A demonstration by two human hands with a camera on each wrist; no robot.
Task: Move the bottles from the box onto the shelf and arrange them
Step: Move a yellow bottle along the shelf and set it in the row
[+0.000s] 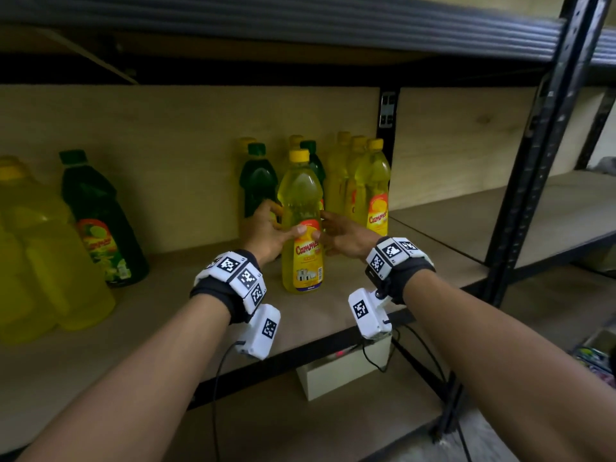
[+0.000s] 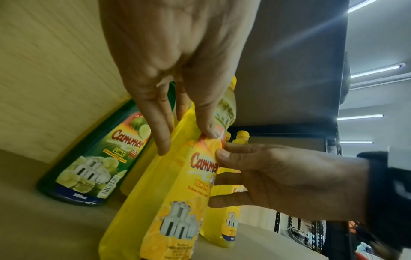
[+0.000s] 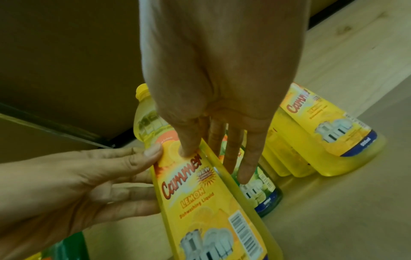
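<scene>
A yellow lemon dishwashing bottle stands upright on the wooden shelf, in front of the other bottles. My left hand holds its left side, thumb on the front label and fingers round the side. My right hand holds the right side the same way, its thumb on the label beside the left thumb. Behind stand a green lime bottle and a row of yellow bottles.
A large green bottle and big yellow jugs stand at the shelf's left. A black upright post rises at the right, and the upper shelf hangs overhead. A white box sits below the shelf edge.
</scene>
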